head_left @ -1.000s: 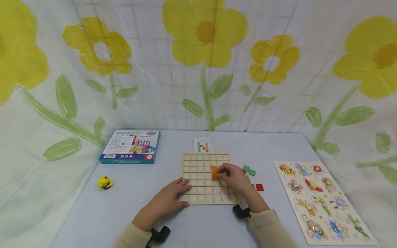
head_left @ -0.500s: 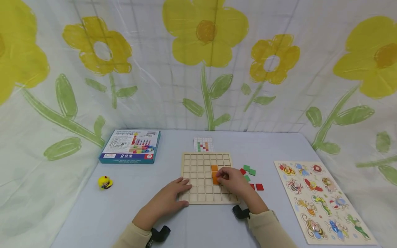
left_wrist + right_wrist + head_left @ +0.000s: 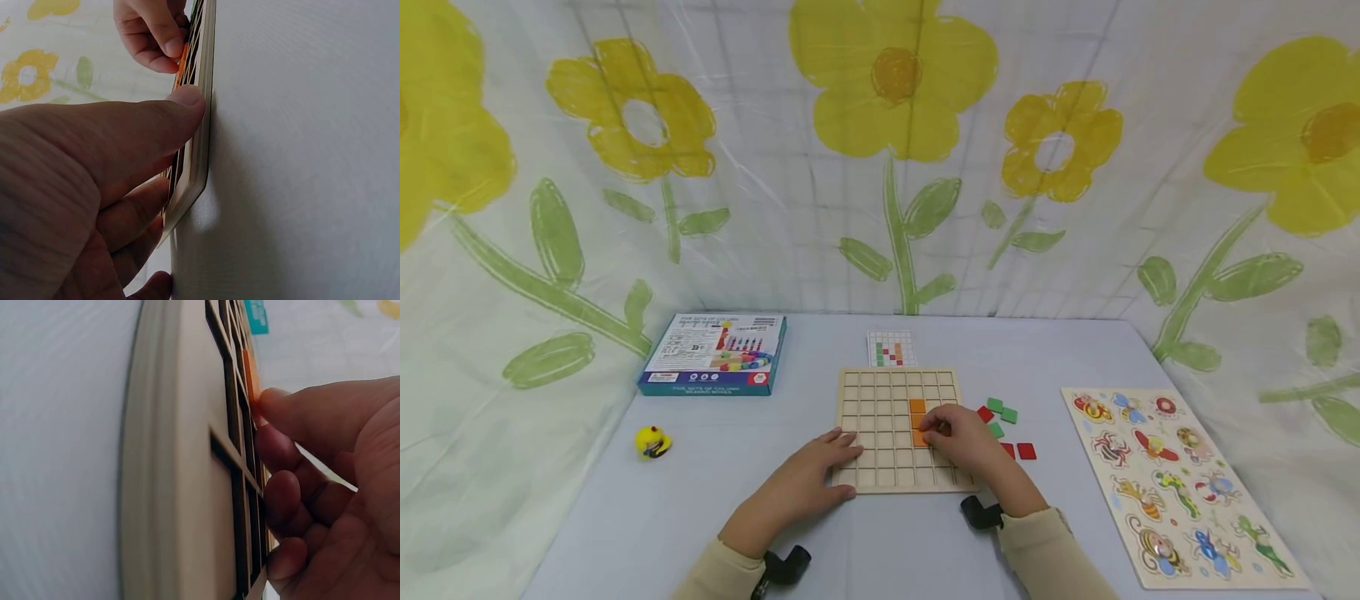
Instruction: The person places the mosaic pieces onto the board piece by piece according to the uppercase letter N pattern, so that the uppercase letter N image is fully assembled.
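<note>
A: ok quick q, what's the L hand (image 3: 815,471) up to?

B: at abt 8 o'clock on the wooden grid board (image 3: 880,477), fingers relaxed n spread over the edge, thumb touching the rim nr the corner. clear from where im standing tbh

A: n the R hand (image 3: 958,435)?

B: over the board at 3 o'clock. thumb n forefinger pinching the lowest orange tile (image 3: 918,438), other fingers curled in. cant tell how tight tho

A: where's that tile exactly?

B: in the grid, a bit off centre twd 3. two more orange tiles (image 3: 917,406) sit above it on its 12 o'clock side, so 3 in a column

A: other bits?

B: loose green tiles (image 3: 1009,416) n red tiles (image 3: 1026,451) just past the board's 3 o'clock edge, some partly hidden by the hand. pattern card (image 3: 891,348) at 12, right by the board

A: rest of the table (image 3: 917,550)?

B: flat box (image 3: 713,354) w/ teal sides at 10, yellow toy (image 3: 652,442) at 9, well apart. big bug-picture board (image 3: 1176,492) out past the tiles at 3, sheet (image 3: 760,217) w/ yellow flowers behind at 12
</note>
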A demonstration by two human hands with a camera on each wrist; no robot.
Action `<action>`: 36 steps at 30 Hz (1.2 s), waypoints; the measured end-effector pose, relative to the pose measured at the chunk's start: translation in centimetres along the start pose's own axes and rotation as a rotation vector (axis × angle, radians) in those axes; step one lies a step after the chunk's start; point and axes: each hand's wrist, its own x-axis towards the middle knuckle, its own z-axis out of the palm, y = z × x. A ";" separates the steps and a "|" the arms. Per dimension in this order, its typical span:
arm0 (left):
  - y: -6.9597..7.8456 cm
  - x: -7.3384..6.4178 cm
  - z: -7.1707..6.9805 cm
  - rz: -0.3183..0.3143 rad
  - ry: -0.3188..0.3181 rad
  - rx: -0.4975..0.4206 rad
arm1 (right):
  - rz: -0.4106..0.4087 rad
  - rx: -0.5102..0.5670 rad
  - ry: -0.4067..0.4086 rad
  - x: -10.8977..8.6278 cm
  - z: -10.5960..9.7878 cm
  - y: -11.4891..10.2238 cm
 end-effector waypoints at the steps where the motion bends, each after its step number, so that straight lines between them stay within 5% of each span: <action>1: 0.0 0.0 0.0 0.000 0.000 0.002 | -0.001 -0.004 0.000 0.0 0.0 0.0; 15: 0.2 -0.1 -0.2 -0.007 0.000 -0.003 | -0.008 -0.003 0.020 0.1 -0.6 0.4; 20: 0.1 0.0 0.0 -0.003 -0.002 0.003 | 0.001 -0.004 0.127 -0.1 -3.6 1.7; 25: 0.2 0.0 0.0 -0.002 -0.003 -0.002 | 0.106 -0.024 0.199 -1.1 -7.3 4.6; 31: 0.3 0.0 -0.1 -0.005 -0.003 -0.004 | 0.237 -0.063 0.109 -3.8 -10.0 7.9; 36: 0.3 0.0 -0.1 -0.007 -0.001 0.004 | 0.216 -0.080 0.035 -5.8 -10.4 9.3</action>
